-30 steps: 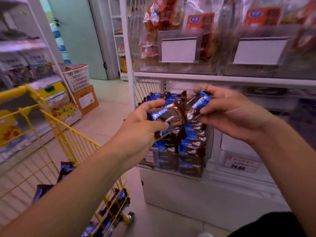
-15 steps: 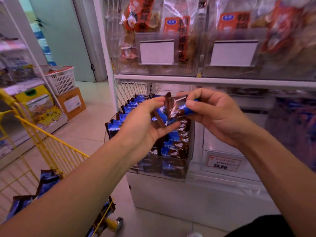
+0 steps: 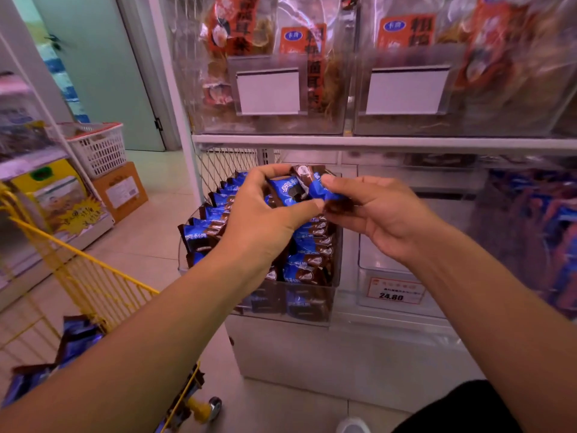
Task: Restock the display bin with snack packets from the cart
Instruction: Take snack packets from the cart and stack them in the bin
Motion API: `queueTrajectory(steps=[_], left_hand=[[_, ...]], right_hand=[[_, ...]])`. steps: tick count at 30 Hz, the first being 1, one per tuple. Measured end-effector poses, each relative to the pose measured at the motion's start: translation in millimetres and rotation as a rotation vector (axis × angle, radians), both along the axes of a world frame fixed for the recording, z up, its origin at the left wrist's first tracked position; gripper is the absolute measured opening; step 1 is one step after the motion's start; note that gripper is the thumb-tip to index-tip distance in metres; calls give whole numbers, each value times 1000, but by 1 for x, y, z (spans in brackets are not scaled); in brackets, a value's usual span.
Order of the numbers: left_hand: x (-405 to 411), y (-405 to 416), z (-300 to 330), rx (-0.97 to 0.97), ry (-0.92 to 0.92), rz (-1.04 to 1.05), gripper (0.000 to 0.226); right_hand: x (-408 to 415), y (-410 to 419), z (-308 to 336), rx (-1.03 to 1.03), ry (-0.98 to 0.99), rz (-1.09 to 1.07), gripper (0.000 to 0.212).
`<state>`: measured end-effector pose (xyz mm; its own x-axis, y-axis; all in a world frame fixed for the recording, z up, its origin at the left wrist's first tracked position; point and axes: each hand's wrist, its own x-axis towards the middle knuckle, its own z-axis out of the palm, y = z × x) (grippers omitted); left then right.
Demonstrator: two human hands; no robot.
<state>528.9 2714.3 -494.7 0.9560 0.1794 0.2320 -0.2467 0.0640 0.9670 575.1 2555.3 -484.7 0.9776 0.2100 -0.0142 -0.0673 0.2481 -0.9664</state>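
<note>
A clear display bin [image 3: 337, 245] on the low shelf is packed with rows of blue-and-brown snack packets [image 3: 215, 210]. Above it, my left hand [image 3: 262, 214] grips a small bunch of the same packets [image 3: 288, 190] between thumb and fingers. My right hand [image 3: 377, 207] pinches one blue packet [image 3: 323, 190] at the right of that bunch, touching the left hand's thumb. More packets [image 3: 78, 339] lie in the yellow cart [image 3: 103, 282] at the lower left, partly hidden by my left forearm.
Clear bins of orange-labelled snacks [image 3: 306, 57] fill the shelf above. An empty clear bin with a 24.80 price tag [image 3: 395, 290] stands right of the display bin. A white basket [image 3: 96, 148] on a cardboard box [image 3: 120, 190] and a yellow promo display [image 3: 59, 195] line the left aisle.
Both hands with the packets have shifted slightly up over the bin. The view has swung left, so the shelf and bin now sit further right and the cart lower.
</note>
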Motion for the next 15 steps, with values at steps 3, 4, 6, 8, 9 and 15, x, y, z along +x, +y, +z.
queueTrajectory(steps=[3, 4, 6, 8, 9, 15], left_hand=[[0, -4, 3, -25, -9, -29, 44], [1, -5, 4, -32, -12, -39, 43], [1, -7, 5, -48, -4, -55, 51], [1, -6, 5, -44, -1, -69, 62], [1, -6, 5, -35, -3, -71, 65], [7, -16, 9, -64, 4, -22, 32]], right_hand=[[1, -2, 0, -200, -38, -141, 47], [2, -1, -1, -241, -67, -168, 40], [0, 0, -3, -279, -129, -197, 36], [-2, 3, -4, -272, -164, -232, 34], [-3, 4, -4, -285, -183, -250, 34], [-1, 16, -7, -281, -191, -334, 27]])
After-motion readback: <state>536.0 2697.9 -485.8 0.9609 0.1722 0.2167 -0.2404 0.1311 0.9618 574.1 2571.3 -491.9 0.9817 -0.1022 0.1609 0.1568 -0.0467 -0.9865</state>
